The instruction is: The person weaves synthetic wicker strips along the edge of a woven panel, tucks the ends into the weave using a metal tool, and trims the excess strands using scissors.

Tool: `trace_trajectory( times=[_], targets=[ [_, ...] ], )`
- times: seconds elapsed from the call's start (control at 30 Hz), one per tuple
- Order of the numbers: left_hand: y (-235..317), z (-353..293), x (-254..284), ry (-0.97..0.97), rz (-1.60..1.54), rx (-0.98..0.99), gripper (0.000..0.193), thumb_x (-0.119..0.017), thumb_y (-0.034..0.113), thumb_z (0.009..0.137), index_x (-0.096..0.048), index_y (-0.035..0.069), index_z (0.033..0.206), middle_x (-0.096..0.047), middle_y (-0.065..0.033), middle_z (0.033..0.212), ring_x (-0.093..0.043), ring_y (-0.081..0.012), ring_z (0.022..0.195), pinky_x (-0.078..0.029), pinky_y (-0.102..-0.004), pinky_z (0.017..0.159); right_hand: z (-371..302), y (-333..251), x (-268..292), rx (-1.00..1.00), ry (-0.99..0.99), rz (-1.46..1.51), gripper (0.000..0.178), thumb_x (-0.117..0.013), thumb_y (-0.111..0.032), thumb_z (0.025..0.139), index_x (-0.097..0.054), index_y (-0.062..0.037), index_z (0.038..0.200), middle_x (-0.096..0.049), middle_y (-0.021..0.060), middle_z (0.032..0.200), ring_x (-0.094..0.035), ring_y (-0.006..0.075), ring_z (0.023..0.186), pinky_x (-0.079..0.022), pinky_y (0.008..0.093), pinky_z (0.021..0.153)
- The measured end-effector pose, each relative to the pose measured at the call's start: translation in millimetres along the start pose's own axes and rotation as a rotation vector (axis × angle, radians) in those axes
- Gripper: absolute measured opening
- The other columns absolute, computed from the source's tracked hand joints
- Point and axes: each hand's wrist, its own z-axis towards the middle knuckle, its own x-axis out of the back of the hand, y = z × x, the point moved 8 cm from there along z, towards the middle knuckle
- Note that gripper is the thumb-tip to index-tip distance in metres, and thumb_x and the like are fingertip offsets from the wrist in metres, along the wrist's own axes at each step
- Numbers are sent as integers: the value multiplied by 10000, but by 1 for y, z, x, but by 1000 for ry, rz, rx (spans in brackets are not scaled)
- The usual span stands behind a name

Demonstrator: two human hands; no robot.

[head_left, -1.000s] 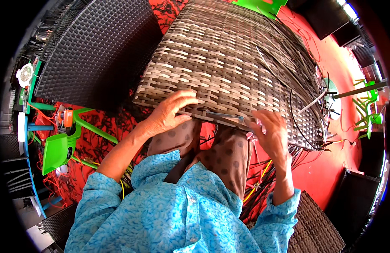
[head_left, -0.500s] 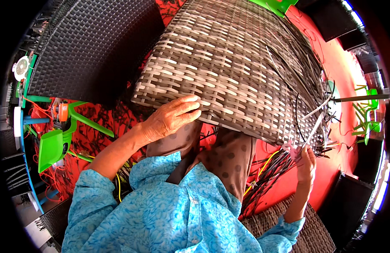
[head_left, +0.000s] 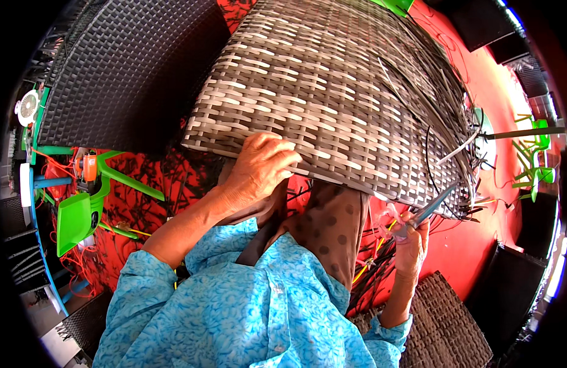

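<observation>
A large brown-and-cream woven wicker panel [head_left: 308, 98] lies slanted in front of me, its near edge over my knees. My left hand [head_left: 265, 162] is at this near edge, fingers bent together over the rim. My right hand [head_left: 412, 242] is closed round a tapered, blade-like grey-blue tool [head_left: 432, 208], below the panel's near right corner. The tool's tip points up and right, toward that corner. Pinkish see-through wrapping [head_left: 385, 226] hangs by the hand; the handle is mostly hidden. Loose dark strips [head_left: 440, 104] stick out along the panel's right side.
A black woven piece [head_left: 130, 73] stands at the left. A green chair [head_left: 75, 224] and an orange object [head_left: 87, 167] are below it. Cut strips litter the red floor [head_left: 133, 196]. Another brown woven piece [head_left: 449, 319] lies at the lower right.
My right hand has moved left and down with the tool, drawing back from the panel's corner. My left hand's fingers have bent more at the rim. The view has shifted slightly.
</observation>
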Motion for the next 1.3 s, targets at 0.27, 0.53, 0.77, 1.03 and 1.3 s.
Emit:
trace_trajectory(
  times=[0.27,0.53,0.77,1.03,1.3],
  targets=[
    [8,0,5,38,79,-128,264,-711,133,674,-650,92,927,-593,-41,1021,-537,-246,1027,-421,-398,921,-5,10,-25,85,37,-512,150,-530,-201,960,-506,-71,1032,-483,-27,732,-442,41,619,-406,188,567],
    [6,3,8,16,41,-140,250,-716,109,666,-649,81,905,-604,-52,982,-560,-252,998,-430,-393,894,-17,-14,-64,139,-59,-949,382,-717,-102,799,-563,-53,1145,-488,-41,702,-389,45,581,-358,190,518],
    [-6,28,10,-85,-234,33,202,-709,114,736,-665,66,928,-616,-65,898,-574,-240,893,-469,-359,818,-30,0,-62,110,-127,-1079,435,-732,-96,775,-573,-56,1178,-553,10,716,-470,83,577,-429,235,537],
    [50,54,-36,-178,-27,-335,209,-732,139,703,-611,52,851,-565,-61,867,-546,-260,837,-459,-372,778,-42,-10,-70,239,-249,-1305,455,-719,-154,760,-580,-110,1192,-655,118,953,-656,271,763,-530,348,650],
    [-20,49,-61,-257,-942,529,110,-631,151,854,-598,49,877,-543,43,804,-462,-28,684,-397,-189,621,-37,-31,-90,421,-351,-1473,424,-685,-122,768,-600,-151,1182,-565,72,730,-599,259,622,-488,365,528]
  ],
)
